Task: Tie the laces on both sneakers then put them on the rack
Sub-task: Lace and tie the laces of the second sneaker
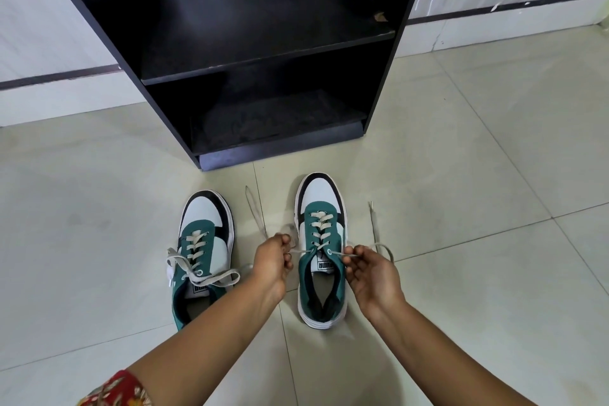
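Two green, white and black sneakers stand on the tiled floor, toes towards a black rack (pixel 263 43). The right sneaker (pixel 321 227) has its grey laces pulled out to both sides. My left hand (pixel 272 260) pinches its left lace (pixel 253 208), whose loose end trails forward over the floor. My right hand (pixel 372 269) pinches its right lace (pixel 375 227), which loops beside the shoe. The left sneaker (pixel 204 241) lies untouched, with untied laces (pixel 211 277) draped loosely across its tongue; my left forearm covers its heel.
The rack has two open dark shelves (pixel 263 128) right in front of the shoes. Pale floor tiles (pixel 461 175) stretch to both sides. A white wall with a dark skirting stripe (pixel 49 79) runs behind the rack.
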Motion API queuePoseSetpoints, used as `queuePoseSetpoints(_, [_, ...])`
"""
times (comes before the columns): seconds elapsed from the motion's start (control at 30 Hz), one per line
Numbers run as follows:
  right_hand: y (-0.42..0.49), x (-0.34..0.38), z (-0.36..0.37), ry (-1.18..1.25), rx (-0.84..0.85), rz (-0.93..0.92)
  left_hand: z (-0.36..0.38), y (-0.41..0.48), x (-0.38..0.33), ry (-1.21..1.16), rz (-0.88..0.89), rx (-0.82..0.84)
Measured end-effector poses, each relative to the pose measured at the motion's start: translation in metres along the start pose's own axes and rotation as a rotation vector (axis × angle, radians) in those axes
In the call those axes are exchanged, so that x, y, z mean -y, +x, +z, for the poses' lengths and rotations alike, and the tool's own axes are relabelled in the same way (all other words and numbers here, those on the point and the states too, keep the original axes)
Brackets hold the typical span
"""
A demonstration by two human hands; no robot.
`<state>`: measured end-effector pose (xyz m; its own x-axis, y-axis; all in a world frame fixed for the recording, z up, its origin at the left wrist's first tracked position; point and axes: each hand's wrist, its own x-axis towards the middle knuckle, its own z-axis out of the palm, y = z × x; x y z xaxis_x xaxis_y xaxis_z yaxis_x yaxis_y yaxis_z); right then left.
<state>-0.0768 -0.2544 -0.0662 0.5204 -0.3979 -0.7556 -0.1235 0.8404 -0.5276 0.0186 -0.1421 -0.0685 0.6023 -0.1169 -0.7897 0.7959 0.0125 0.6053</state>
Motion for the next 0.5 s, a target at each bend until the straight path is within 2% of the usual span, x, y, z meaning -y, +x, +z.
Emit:
queuePoseSetpoints(0.07, [0.002, 0.005, 0.000, -0.074, 0.013, -0.009, -0.001, 0.001, -0.002, 0.019, 0.008, 0.026])
queuePoseSetpoints(0.1, [0.003, 0.008, 0.000, -0.183, 0.032, -0.026, -0.003, 0.000, -0.003, 0.073, 0.058, 0.057])
queuePoseSetpoints(0.2, [0.005, 0.019, 0.009, -0.654, 0.132, -0.148, -0.008, -0.014, -0.006, 0.340, 0.439, 0.214])
queuePoseSetpoints(0.27, [0.001, 0.026, 0.021, -0.971, 0.231, -0.336, -0.009, -0.023, -0.009, 0.412, 0.675, 0.371])
queuePoseSetpoints(0.37, [-0.010, 0.035, 0.037, -1.499, 0.381, -0.684, -0.009, -0.019, -0.020, 0.627, 0.915, 0.543])
queuePoseSetpoints(0.43, [-0.014, 0.037, 0.038, -1.685, 0.460, -0.870, -0.012, -0.006, -0.024, 0.921, 1.117, 0.517])
queuePoseSetpoints(0.5, [-0.017, 0.038, 0.037, -1.745, 0.515, -0.953, -0.014, 0.002, -0.026, 1.145, 1.212, 0.495])
